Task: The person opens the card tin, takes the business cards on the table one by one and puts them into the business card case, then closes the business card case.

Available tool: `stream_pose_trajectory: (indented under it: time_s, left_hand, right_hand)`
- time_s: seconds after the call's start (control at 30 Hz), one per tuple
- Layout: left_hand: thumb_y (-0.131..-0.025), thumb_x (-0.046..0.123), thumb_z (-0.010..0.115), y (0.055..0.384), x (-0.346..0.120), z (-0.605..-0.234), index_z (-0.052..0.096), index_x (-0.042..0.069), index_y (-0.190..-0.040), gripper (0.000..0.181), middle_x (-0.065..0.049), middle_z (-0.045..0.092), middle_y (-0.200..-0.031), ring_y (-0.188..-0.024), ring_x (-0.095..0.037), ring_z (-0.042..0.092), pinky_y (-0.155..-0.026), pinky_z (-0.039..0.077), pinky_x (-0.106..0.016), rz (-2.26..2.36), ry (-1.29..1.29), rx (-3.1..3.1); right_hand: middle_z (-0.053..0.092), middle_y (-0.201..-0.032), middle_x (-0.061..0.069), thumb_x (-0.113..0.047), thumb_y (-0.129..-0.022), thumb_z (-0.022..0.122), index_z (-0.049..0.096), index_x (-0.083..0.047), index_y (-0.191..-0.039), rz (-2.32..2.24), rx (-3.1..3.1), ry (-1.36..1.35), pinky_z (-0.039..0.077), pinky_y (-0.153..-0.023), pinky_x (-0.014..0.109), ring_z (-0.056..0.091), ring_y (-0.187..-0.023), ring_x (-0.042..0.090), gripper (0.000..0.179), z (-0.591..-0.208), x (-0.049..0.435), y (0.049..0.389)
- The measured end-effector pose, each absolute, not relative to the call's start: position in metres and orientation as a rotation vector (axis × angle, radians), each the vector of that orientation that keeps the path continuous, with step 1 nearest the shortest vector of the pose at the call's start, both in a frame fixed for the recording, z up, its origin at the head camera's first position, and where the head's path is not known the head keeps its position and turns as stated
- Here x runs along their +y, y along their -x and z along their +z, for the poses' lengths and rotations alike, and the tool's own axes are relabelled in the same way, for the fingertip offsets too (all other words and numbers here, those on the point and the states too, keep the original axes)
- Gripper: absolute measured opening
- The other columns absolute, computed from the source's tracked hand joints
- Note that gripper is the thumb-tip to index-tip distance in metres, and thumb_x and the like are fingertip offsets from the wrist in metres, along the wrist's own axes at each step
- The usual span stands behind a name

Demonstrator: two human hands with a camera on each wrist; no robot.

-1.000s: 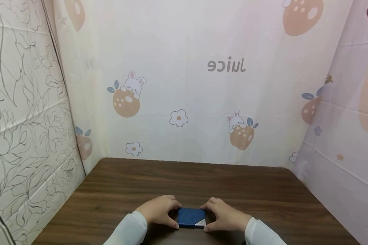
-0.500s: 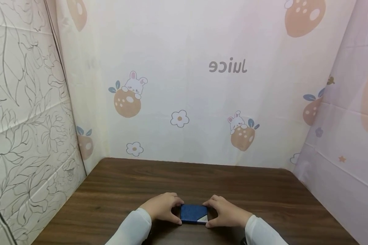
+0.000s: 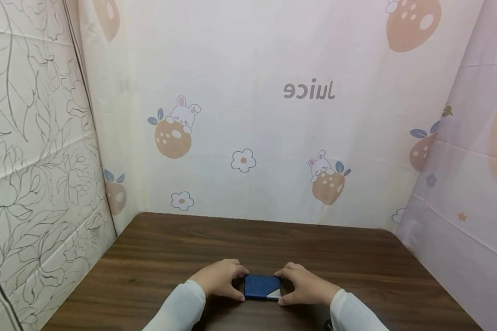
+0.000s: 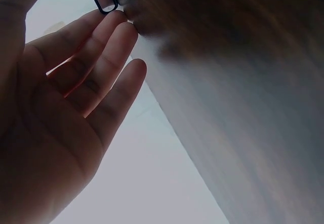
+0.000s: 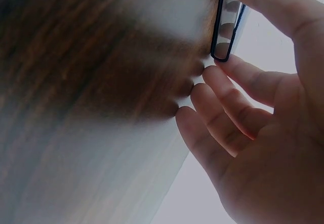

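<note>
A small flat blue card case point(image 3: 257, 286) with a silvery-white corner lies level, close over the wooden table, in the head view. My left hand point(image 3: 221, 279) grips its left end between thumb and fingertips. On the opposite end, my right hand point(image 3: 307, 286) holds it the same way. In the left wrist view the dark-rimmed, shiny end of the case point(image 4: 105, 1) shows at the top, by the fingertips. The right wrist view shows the other shiny end point(image 5: 226, 30) between thumb and index finger, while the remaining fingers extend down toward the tabletop.
The dark brown wooden table point(image 3: 248, 243) has rounded far corners. Behind it hangs a pale printed curtain point(image 3: 240, 115); a floral-lined curtain point(image 3: 37, 138) closes the left side and another printed sheet point(image 3: 459, 184) the right.
Over the last second both hands and the card case have shifted slightly away from the body and a little right in view. Since half a second ago they have barely moved.
</note>
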State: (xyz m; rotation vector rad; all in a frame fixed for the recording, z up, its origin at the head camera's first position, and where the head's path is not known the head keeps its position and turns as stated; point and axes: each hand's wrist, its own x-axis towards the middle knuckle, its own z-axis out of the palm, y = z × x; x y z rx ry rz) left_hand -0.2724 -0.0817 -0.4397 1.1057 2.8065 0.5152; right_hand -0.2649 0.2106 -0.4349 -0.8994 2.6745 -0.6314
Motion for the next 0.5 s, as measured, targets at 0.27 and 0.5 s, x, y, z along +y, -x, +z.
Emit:
stream_pose_trajectory:
  time_s: [0.27, 0.5]
  left_hand:
    - [-0.079, 0.042, 0.085, 0.273, -0.085, -0.441, 0.069, 0.014, -0.126, 0.058, 0.011, 0.060, -0.103, -0.089, -0.001, 0.054, -0.081, 0.051, -0.024, 0.554, -1.130, 2.790]
    - [-0.088, 0.052, 0.073, 0.267, -0.096, -0.441, 0.060, 0.016, -0.138, 0.063, 0.004, 0.058, -0.127, -0.116, -0.014, 0.056, -0.098, 0.049, -0.037, 0.568, -1.037, 2.825]
  right_hand:
    - [0.054, -0.119, -0.002, -0.046, -0.084, 0.080, 0.061, -0.009, -0.134, -0.642, 2.678, 0.926, 0.049, -0.093, 0.043, 0.051, -0.111, 0.021, 0.065, -0.436, 0.213, 0.266]
    - [0.051, -0.131, 0.003, -0.052, -0.084, 0.077, 0.053, -0.010, -0.142, -0.680, 2.723, 0.896, 0.047, -0.095, 0.054, 0.049, -0.120, 0.030, 0.075, -0.437, 0.221, 0.265]
